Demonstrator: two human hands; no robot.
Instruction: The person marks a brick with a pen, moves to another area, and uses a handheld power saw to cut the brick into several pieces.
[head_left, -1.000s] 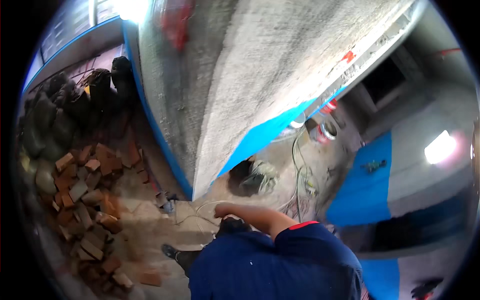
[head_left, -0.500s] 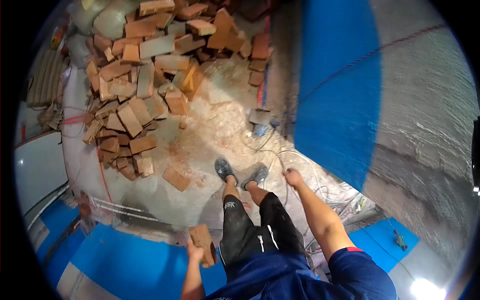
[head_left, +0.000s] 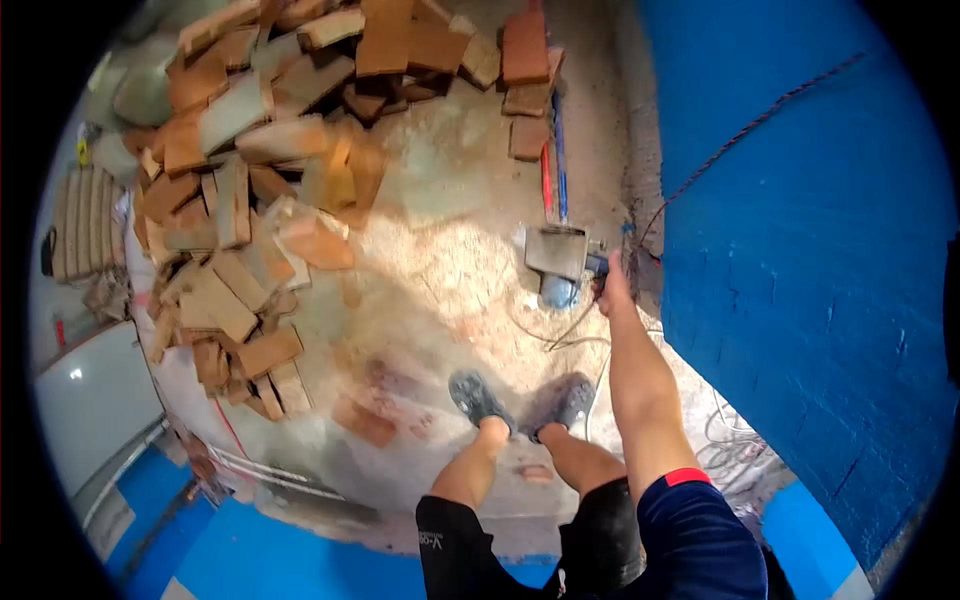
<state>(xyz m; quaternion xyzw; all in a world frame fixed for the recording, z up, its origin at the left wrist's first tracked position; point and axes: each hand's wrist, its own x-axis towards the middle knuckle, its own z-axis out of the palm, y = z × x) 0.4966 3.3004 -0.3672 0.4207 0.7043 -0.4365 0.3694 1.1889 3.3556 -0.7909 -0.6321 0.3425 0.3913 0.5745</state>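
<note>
My right hand (head_left: 615,287) is stretched forward, right against the dark handle end of a small power tool (head_left: 556,252). The tool has a flat grey metal plate and a blue body, and lies on the dusty floor with a cord trailing from it. The fingers are partly hidden and blurred, so I cannot make out whether they grip the handle. My left hand is out of view, and so is the brick it held.
A heap of loose bricks (head_left: 235,200) spreads over the left. Several bricks (head_left: 526,48) line the wall's foot beside red and blue rods (head_left: 561,170). A blue wall (head_left: 800,250) stands close on my right. Loose cable (head_left: 735,440) lies behind my right foot.
My right hand has moved forward from above the loose cables to the power tool. My left hand, holding a brick before, has left the view. I have leaned forward.
</note>
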